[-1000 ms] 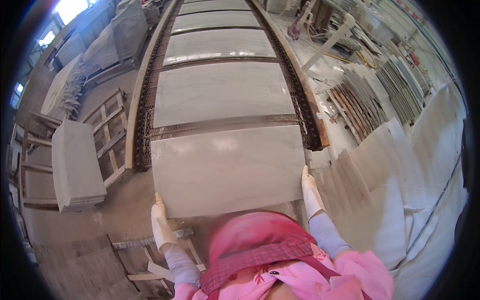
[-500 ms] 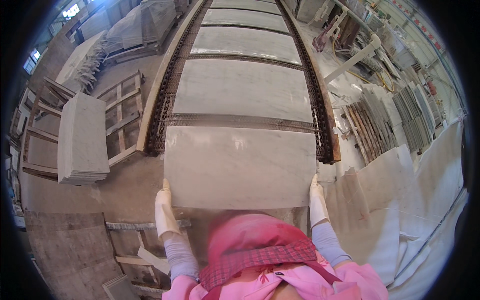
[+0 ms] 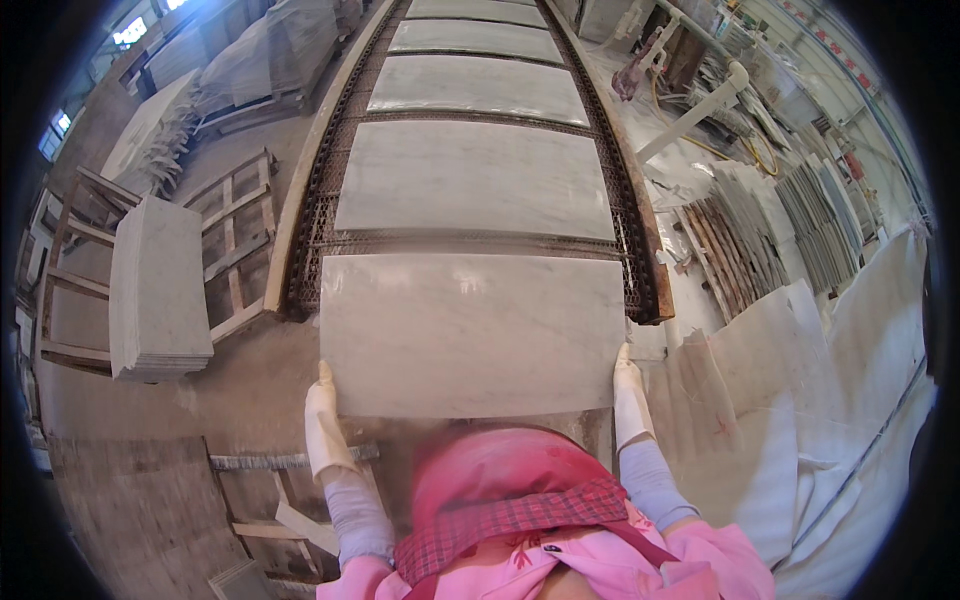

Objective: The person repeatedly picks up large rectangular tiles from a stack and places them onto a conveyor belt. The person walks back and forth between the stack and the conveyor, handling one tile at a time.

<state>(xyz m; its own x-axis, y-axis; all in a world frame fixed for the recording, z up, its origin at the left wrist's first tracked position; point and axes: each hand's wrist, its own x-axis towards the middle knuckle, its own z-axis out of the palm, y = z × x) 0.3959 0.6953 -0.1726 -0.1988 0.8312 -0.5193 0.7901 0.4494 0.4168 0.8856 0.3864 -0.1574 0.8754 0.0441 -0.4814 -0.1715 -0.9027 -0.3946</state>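
Observation:
A white marble slab (image 3: 470, 335) with faint grey veining lies level in front of me, its far edge over the near end of the conveyor (image 3: 300, 278). Its near part juts out past the conveyor toward my body. My left hand (image 3: 322, 405), in a pale glove, grips the slab's left edge near the front corner. On the opposite edge, my gloved right hand (image 3: 629, 395) holds it in the same way. Both thumbs show along the sides; the other fingers are hidden. Just beyond, another marble slab (image 3: 475, 180) rests on the conveyor, with a narrow gap between the two.
Several more slabs (image 3: 478, 88) lie in a row farther up the conveyor. To the left, a stack of slabs (image 3: 160, 285) leans by a wooden frame (image 3: 232, 235). Upright slabs (image 3: 815, 215) and white sheeting (image 3: 760, 400) are at the right. A wooden board (image 3: 130, 510) lies lower left.
The view has shifted slightly. The gap between the held slab and the one beyond it looks a little wider. Both hands keep their hold.

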